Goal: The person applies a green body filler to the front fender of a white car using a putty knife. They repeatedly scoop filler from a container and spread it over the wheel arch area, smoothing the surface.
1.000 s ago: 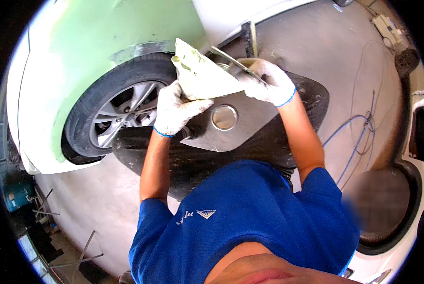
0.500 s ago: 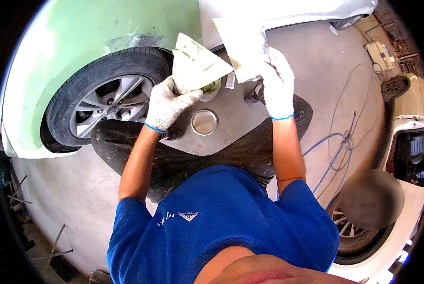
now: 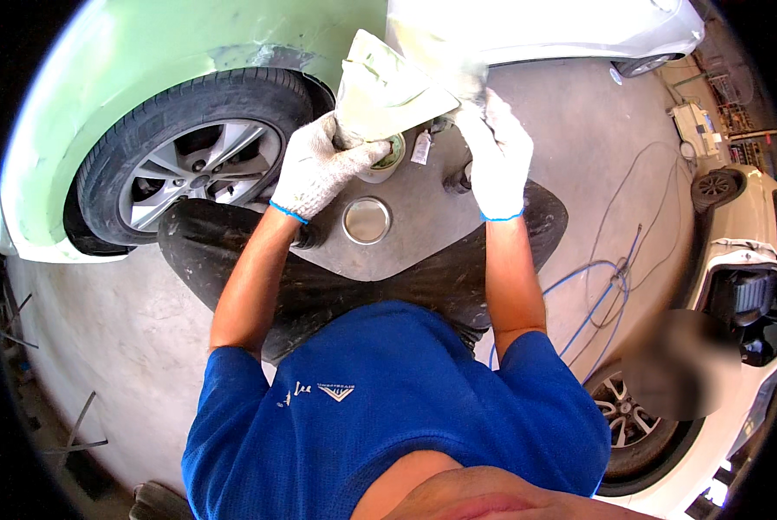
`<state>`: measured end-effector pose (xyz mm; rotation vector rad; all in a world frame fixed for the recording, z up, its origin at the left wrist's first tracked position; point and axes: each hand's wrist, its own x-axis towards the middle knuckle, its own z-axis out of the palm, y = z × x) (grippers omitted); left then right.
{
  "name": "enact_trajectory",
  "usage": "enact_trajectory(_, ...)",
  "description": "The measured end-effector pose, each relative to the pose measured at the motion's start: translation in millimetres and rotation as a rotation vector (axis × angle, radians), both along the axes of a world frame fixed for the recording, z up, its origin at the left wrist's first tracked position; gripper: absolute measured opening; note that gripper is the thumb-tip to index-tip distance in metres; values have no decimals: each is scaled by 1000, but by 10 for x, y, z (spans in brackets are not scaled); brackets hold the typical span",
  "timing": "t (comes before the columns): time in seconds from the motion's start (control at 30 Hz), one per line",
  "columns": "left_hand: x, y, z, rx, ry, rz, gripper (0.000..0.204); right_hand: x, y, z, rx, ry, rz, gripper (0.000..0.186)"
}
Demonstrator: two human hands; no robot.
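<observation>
My left hand (image 3: pixel 319 169), in a white knit glove, grips the lower corner of a pale, putty-smeared board (image 3: pixel 386 87) held up in front of the car. At the board's right edge my gloved right hand (image 3: pixel 497 156) has its fingers closed; whether they also pinch a tool is hidden. Under the board an open tin (image 3: pixel 390 156) of greenish filler stands on a grey panel (image 3: pixel 423 234), with its round lid (image 3: pixel 367 219) lying nearer to me. Beside the tin are a small tube (image 3: pixel 421 147) and a dark object (image 3: pixel 458 180).
The grey panel rests on a black car part (image 3: pixel 224 260) on the concrete floor. A wheel (image 3: pixel 193 169) under a green-primed fender (image 3: pixel 146 61) is at left. A white car (image 3: pixel 744 269) and a blue hose (image 3: pixel 596 295) are at right.
The view has swung and closed in on the car. Both hands have risen with the board, and the right hand has come in to its right edge.
</observation>
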<state>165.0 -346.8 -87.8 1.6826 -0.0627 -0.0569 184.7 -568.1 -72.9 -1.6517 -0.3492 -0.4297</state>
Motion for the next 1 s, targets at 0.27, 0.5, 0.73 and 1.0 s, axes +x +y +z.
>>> enact_trajectory(0.27, 3, 44, -90, -107, 34, 60, 43, 135, 7, -107, -67, 10, -71, 24)
enact_trajectory(0.5, -22, 197, -207, 39, 80, 80, 38, 386, -55, -326, -590, -170, 17, 25)
enact_trajectory(0.73, -319, 797, -656, 599, 13, 133, 45, 813, -464, -1699, -291, 375, -30, 32)
enact_trajectory(1.0, -250, 903, -896, 613, 101, 198, 40, 1226, -77, -2431, -815, 437, -185, 33)
